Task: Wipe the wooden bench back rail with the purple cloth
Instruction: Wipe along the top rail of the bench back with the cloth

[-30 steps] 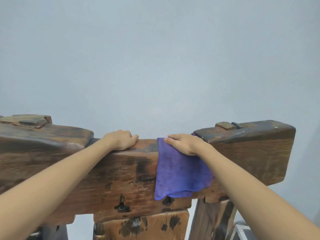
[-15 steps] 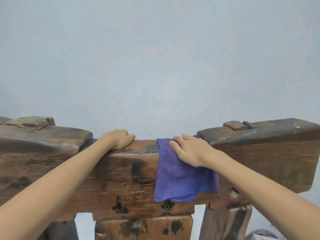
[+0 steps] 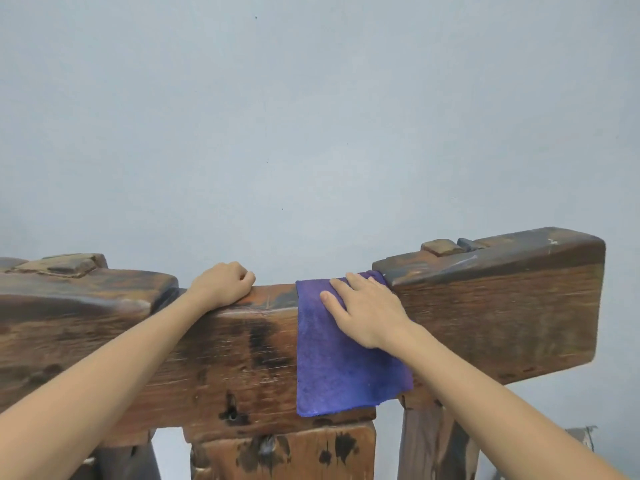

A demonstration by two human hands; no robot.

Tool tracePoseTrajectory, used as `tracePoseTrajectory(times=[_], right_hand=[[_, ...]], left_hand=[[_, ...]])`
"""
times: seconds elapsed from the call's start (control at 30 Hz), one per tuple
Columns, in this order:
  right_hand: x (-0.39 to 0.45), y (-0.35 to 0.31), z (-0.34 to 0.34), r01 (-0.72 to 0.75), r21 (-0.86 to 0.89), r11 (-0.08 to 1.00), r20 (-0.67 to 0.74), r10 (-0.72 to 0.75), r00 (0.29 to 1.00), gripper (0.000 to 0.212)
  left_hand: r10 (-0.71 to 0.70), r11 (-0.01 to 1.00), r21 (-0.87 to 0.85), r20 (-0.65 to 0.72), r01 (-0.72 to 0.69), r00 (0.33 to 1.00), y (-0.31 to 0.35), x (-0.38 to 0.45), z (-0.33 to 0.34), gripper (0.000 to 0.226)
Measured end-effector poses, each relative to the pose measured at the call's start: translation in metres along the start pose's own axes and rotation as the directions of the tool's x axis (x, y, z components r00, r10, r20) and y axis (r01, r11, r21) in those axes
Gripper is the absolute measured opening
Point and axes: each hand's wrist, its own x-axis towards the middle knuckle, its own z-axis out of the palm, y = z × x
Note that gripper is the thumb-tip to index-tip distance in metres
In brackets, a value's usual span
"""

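Our right hand presses flat and open on the purple cloth to wipe the back rail, while our left hand curls over its top for support.

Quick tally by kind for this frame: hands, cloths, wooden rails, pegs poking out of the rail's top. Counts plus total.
Hands: 2, left hand gripping the rail top, right hand flat on the cloth
Purple cloth: 1, draped over the rail
Wooden back rail: 1
Pegs on the rail's top: 2, left peg and right peg
Total: 6
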Motion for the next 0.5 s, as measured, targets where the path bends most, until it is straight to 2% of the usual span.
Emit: tracePoseTrajectory(times=[0.07,0.13,0.2,0.23,0.27,0.3,0.37,0.43,0.5], right_hand=[[-0.019,0.011,-0.003,0.154,0.131,0.979,-0.002,-0.155,0.988,0.054],[-0.042,0.022,-0.005,0.260,0.326,0.909,-0.109,-0.237,0.965,0.050],[-0.066,0.031,0.002,0.257,0.409,0.876,-0.353,-0.108,0.929,0.044],[-0.076,0.036,0.008,0.194,0.426,0.884,-0.453,0.023,0.891,0.041],[-0.082,0.041,0.012,0.093,0.468,0.879,-0.491,0.171,0.854,0.039],[-0.086,0.046,0.015,-0.019,0.539,0.842,-0.457,0.311,0.833,0.041],[-0.088,0.054,0.019,-0.224,0.710,0.667,-0.208,0.503,0.839,0.052],[-0.088,0.054,0.023,-0.307,0.812,0.495,0.002,0.525,0.851,0.057],[-0.086,0.050,0.028,-0.327,0.797,0.507,0.055,0.477,0.877,0.047]], left_hand=[[0.100,0.995,0.010,-0.099,-0.100,0.990,0.006,-0.005,-0.003,0.041],[0.169,0.986,0.020,-0.171,-0.168,0.971,0.018,-0.008,-0.004,0.038],[0.220,0.972,-0.037,-0.202,-0.232,0.954,0.039,-0.007,0.000,0.030],[0.246,0.961,-0.075,-0.209,-0.267,0.946,0.053,-0.007,0.001,0.025],[0.280,0.946,-0.107,-0.211,-0.307,0.936,0.070,-0.004,0.003,0.021],[0.320,0.927,-0.135,-0.202,-0.350,0.926,0.088,-0.001,0.004,0.019],[0.384,0.891,-0.215,-0.106,-0.399,0.917,0.130,0.003,0.006,0.029],[0.389,0.893,-0.283,0.097,-0.349,0.916,0.170,0.003,0.009,0.040],[0.358,0.927,-0.217,0.265,-0.307,0.895,0.200,0.003,0.013,0.041]])
